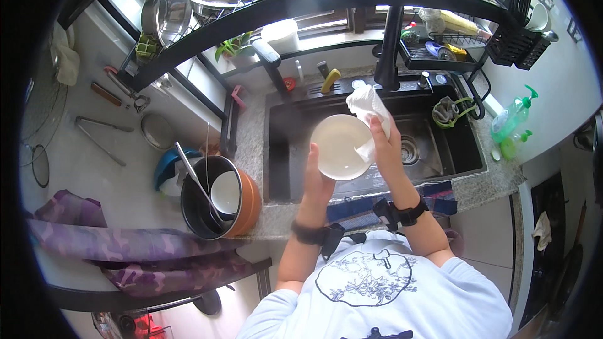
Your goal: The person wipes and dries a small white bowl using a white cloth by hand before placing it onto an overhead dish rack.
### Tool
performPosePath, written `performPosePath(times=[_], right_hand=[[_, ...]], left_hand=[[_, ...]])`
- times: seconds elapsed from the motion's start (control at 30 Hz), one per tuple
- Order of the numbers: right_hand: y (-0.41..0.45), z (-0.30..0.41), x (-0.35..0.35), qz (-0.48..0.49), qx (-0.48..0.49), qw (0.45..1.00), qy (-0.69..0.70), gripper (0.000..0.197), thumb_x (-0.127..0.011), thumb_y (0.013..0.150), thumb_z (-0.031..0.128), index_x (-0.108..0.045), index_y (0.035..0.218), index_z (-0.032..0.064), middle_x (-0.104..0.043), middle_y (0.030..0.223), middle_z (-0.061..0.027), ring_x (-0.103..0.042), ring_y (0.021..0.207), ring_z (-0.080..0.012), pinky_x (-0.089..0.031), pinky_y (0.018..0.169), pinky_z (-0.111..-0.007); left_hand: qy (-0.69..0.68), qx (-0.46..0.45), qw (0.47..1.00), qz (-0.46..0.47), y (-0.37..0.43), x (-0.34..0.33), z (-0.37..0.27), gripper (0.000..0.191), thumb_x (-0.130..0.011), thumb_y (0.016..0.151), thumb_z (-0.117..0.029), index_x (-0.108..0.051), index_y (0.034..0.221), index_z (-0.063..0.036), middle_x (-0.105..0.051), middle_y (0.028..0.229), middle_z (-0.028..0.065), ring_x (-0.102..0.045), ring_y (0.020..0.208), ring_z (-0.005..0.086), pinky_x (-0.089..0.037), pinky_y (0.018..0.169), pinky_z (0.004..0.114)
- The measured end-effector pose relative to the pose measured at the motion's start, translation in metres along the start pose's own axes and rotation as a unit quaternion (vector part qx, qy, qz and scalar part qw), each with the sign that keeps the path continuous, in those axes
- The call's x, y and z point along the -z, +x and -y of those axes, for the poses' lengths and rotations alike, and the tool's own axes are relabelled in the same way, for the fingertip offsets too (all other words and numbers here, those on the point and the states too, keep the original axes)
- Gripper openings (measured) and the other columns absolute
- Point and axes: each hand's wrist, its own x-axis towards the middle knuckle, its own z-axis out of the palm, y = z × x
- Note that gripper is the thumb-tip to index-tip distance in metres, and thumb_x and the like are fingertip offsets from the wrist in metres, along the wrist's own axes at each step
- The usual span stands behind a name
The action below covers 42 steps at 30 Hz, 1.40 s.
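Observation:
Over the dark sink [293,160], my left hand [316,176] grips the lower left rim of a round, pale dish [341,146], its thumb up along the edge. A white cloth or paper towel [370,103] is bunched in my right hand [387,148], and a corner of it lies against the dish's right side. The fingers of my right hand are partly hidden behind the towel. A round drain [409,149] shows to the right of my right hand.
An orange pot [248,202] holding a white bowl [226,193] and long utensils stands on the counter at left. A dish rack [301,0] spans above the sink, by a black faucet [390,52]. Green pump bottles [511,120] stand at right; a strainer basket [447,112] hangs inside the sink.

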Motion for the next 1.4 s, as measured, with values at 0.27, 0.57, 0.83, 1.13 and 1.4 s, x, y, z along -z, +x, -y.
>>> performPosePath(times=[0.27,0.57,0.83,1.13,1.4], right_hand=[[-0.019,0.0,-0.007,0.351,0.137,0.823,-0.426,0.073,-0.07,0.066,0.03,-0.041,0.126,0.0016,-0.044,0.124,-0.0244,-0.042,0.117,-0.0343,-0.033,0.098,-0.039],[-0.033,-0.004,-0.02,0.366,0.141,0.87,-0.298,0.057,-0.058,0.076,0.023,-0.038,0.123,-0.0017,-0.05,0.113,-0.0282,-0.05,0.106,-0.037,-0.04,0.09,-0.04],[-0.033,0.004,-0.02,0.516,-0.024,0.763,-0.387,0.033,-0.052,0.08,0.025,-0.055,0.102,0.0013,-0.061,0.09,-0.0161,-0.059,0.08,-0.0344,-0.046,0.072,-0.04],[-0.048,-0.024,-0.011,0.336,0.153,0.778,-0.508,0.047,-0.061,0.073,0.015,-0.049,0.115,-0.001,-0.053,0.114,-0.0176,-0.045,0.113,-0.0318,-0.033,0.097,-0.036],[-0.037,0.002,-0.025,0.524,-0.054,0.802,-0.282,0.028,-0.057,0.077,0.015,-0.051,0.102,0.0033,-0.06,0.093,-0.0194,-0.057,0.089,-0.0357,-0.044,0.077,-0.042]], left_hand=[[0.003,-0.02,0.999,0.037,-0.008,0.007,0.003,0.046,-0.044,0.09,-0.032,-0.035,0.128,-0.0073,-0.045,0.124,0.0083,-0.048,0.112,0.0214,-0.043,0.092,0.035],[0.017,-0.035,0.998,0.051,-0.011,0.008,0.002,0.045,-0.04,0.092,-0.035,-0.039,0.125,-0.0049,-0.049,0.117,0.0116,-0.053,0.104,0.0215,-0.047,0.085,0.033],[-0.055,0.062,0.996,0.013,-0.012,-0.005,-0.012,0.062,-0.042,0.086,-0.054,-0.045,0.116,-0.0002,-0.055,0.107,0.0132,-0.057,0.094,0.0233,-0.048,0.078,0.034],[0.193,-0.089,0.975,-0.067,-0.006,0.008,-0.02,0.066,-0.054,0.08,-0.055,-0.048,0.11,0.003,-0.057,0.1,0.0125,-0.058,0.089,0.0189,-0.047,0.076,0.031],[0.106,-0.08,0.99,-0.043,-0.009,0.004,-0.015,0.066,-0.05,0.081,-0.057,-0.052,0.101,0.0059,-0.058,0.092,0.0143,-0.06,0.081,0.0198,-0.05,0.07,0.032]])
